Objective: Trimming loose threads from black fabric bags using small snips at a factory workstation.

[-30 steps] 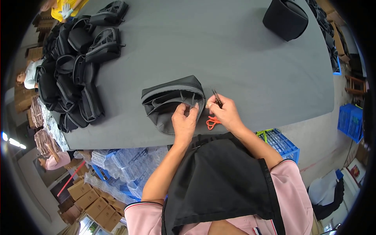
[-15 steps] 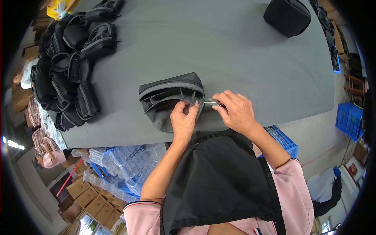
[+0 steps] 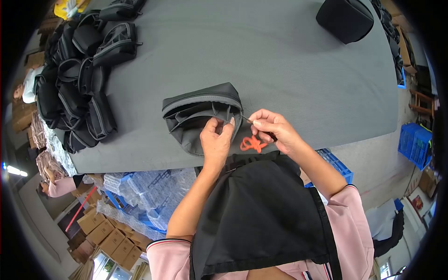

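Note:
A black zippered bag (image 3: 184,100) lies open on the grey table, its mouth toward me and its inner dividers showing. My left hand (image 3: 216,142) reaches into the mouth and pinches the lining near the bag's right edge. In my right hand (image 3: 275,128) is a slim tool with a thin metal tip (image 3: 248,119), held against that same edge; its handle is mostly hidden by my fingers, and its exact kind cannot be made out. A knotted red cord (image 3: 253,143) hangs just below the right hand; what it is fastened to is unclear.
Several similar black bags (image 3: 77,88) are heaped along the table's left side. A closed black bag (image 3: 345,21) stands at the far right. Blue crates (image 3: 415,144), bubble wrap (image 3: 154,196) and cardboard boxes (image 3: 107,235) are beyond the table edges. Other people are at the far left.
My right hand has turned and shifted slightly left, bringing the tool's tip to the bag's edge. The red cord has come into sight. The left hand keeps its pinch.

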Demonstrator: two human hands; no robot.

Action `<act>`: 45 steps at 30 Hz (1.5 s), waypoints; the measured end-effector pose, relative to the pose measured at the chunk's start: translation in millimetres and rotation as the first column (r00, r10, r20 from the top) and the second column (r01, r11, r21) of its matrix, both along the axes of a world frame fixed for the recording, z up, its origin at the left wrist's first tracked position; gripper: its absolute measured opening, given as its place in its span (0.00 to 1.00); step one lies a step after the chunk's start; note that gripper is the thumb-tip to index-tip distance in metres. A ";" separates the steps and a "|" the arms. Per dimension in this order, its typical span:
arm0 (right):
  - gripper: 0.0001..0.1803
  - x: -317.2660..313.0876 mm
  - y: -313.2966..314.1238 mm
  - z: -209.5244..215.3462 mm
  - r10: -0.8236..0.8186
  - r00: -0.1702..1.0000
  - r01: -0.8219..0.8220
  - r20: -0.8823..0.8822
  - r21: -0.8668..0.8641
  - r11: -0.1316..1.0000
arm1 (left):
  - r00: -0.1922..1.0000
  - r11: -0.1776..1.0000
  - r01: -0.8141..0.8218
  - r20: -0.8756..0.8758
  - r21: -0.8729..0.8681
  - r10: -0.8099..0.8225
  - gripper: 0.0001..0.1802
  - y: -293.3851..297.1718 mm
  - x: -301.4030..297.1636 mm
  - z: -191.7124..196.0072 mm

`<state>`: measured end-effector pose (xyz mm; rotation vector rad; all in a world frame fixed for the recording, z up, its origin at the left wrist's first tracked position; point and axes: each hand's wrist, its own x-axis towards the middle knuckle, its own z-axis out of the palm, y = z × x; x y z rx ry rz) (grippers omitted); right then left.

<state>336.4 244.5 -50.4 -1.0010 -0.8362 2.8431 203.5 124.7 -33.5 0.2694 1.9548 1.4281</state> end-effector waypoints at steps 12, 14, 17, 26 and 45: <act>0.08 2.8 -18.1 29.4 -0.153 0.980 -0.042 0.127 0.886 0.461 | 1.000 1.000 -0.002 0.016 -0.017 0.002 0.11 -0.5 -0.3 -0.9; 0.09 -0.5 -16.4 27.5 -0.114 0.979 -0.117 0.169 0.924 0.365 | 1.000 0.999 0.010 -0.015 -0.046 -0.011 0.11 -0.1 -0.1 -1.1; 0.10 -2.3 -17.2 22.0 -0.104 0.973 -0.156 0.205 0.922 0.355 | 0.998 0.997 0.027 -0.050 -0.070 -0.031 0.12 -3.1 0.5 -4.1; 0.09 -0.6 -17.6 26.2 -0.097 0.967 -0.212 0.237 0.953 0.216 | 0.984 0.988 0.080 -0.148 -0.135 -0.100 0.14 -7.0 0.2 -7.2; 0.08 -5.9 -14.4 39.0 -0.040 0.957 -0.288 0.287 0.957 -0.023 | 0.953 0.955 0.087 -0.256 -0.282 -0.162 0.17 1.1 2.2 3.4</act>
